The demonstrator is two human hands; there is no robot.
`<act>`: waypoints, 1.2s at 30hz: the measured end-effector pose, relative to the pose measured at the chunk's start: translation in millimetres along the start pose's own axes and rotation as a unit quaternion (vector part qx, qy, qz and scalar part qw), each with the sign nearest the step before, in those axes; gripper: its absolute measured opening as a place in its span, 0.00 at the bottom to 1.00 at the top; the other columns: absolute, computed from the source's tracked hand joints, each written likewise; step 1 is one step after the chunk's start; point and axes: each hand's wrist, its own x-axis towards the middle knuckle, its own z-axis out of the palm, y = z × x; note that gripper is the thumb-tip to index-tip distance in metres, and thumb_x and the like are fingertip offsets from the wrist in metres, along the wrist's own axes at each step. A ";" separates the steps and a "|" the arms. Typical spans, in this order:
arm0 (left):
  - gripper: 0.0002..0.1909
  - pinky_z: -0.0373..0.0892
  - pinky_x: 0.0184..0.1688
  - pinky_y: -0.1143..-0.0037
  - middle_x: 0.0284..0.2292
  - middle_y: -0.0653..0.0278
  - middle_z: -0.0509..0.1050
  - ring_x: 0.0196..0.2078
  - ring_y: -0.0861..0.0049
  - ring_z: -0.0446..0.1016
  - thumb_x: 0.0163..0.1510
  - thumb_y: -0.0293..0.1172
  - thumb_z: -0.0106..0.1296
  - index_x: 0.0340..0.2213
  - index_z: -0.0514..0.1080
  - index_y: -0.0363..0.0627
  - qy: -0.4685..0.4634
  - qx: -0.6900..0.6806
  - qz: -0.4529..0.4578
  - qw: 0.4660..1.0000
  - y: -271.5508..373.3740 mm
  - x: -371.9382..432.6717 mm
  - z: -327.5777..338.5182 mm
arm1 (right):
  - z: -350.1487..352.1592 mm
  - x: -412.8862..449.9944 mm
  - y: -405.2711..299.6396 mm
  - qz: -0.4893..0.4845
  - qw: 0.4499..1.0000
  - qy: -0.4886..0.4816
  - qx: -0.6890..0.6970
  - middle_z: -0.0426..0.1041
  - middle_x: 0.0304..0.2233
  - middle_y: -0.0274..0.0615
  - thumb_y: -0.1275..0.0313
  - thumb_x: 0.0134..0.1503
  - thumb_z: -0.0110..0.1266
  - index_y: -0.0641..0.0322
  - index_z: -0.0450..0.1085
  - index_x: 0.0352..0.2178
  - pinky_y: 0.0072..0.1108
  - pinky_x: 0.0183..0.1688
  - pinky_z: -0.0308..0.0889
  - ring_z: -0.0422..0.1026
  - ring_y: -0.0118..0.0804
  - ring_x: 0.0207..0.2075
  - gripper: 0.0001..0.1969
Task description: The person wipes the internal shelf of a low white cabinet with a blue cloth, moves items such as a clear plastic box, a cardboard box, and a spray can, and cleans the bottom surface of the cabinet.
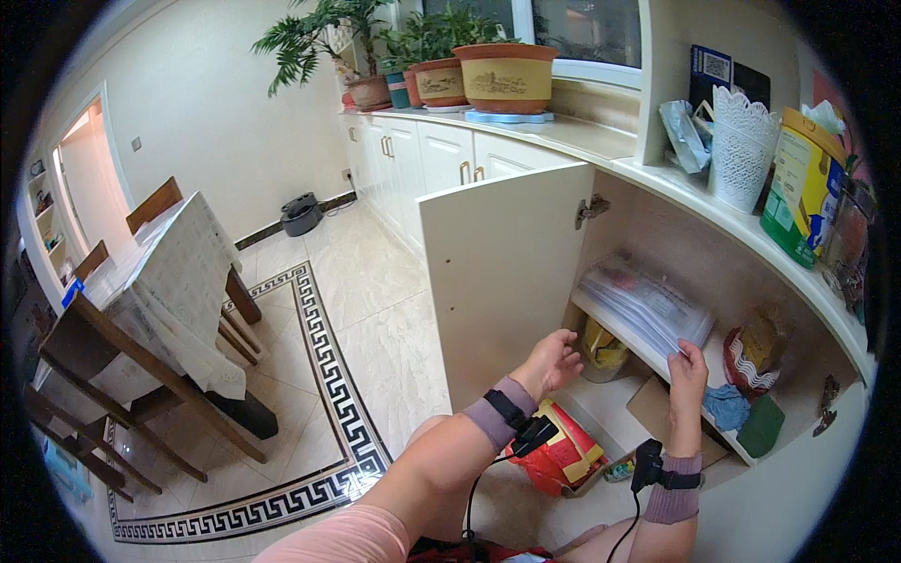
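An open white cabinet stands before me, its door [510,281] swung out to the left. On its inner shelf lies a stack of papers in clear plastic sleeves [644,302]. My right hand [688,369] is at the front edge of this stack, fingertips at its corner; whether it grips a sheet is not clear. My left hand [552,362] is raised beside the door's lower part, fingers loosely curled, with nothing seen in it. Below the shelf are a clear container with yellow contents [603,352] and a red and yellow package [559,447].
Right on the shelf are a red and white basket [750,362], a blue cloth [728,406] and a green pad [761,426]. The countertop holds a white perforated holder [744,151], a yellow-green tub [802,186] and potted plants [507,81]. A covered table [162,274] with chairs stands left.
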 end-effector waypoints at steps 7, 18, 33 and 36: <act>0.19 0.61 0.44 0.66 0.43 0.57 0.57 0.44 0.67 0.58 0.52 0.38 0.46 0.43 0.61 0.43 0.016 0.018 0.005 1.000 -4.3 25.4 -36.3 | 15.9 -7.3 8.1 0.019 0.999 -0.038 -0.032 0.68 0.42 0.43 0.76 0.48 0.54 0.67 0.67 0.42 0.25 0.48 0.61 0.65 0.37 0.45 0.18; 0.33 0.51 0.60 0.62 0.61 0.50 0.41 0.59 0.58 0.50 0.54 0.38 0.43 0.58 0.46 0.49 0.054 0.039 -0.024 0.997 8.4 59.0 -66.4 | 31.3 -21.0 -1.1 0.114 0.990 -0.081 0.024 0.71 0.38 0.45 0.71 0.50 0.55 0.67 0.67 0.42 0.20 0.40 0.63 0.69 0.33 0.40 0.17; 0.29 0.51 0.58 0.60 0.61 0.52 0.39 0.62 0.58 0.45 0.54 0.38 0.43 0.55 0.51 0.46 0.040 0.128 -0.070 0.988 -31.0 121.4 -75.1 | 13.3 -17.9 0.3 0.137 0.988 -0.071 0.018 0.71 0.33 0.45 0.69 0.48 0.57 0.63 0.68 0.40 0.23 0.37 0.65 0.68 0.33 0.35 0.17; 0.30 0.50 0.59 0.61 0.61 0.51 0.39 0.62 0.58 0.44 0.54 0.38 0.43 0.56 0.49 0.46 0.060 0.136 -0.098 0.984 -51.8 101.2 -26.9 | -6.2 -18.2 4.2 0.154 0.986 -0.067 -0.003 0.71 0.32 0.42 0.70 0.49 0.56 0.63 0.68 0.41 0.20 0.36 0.64 0.68 0.30 0.33 0.16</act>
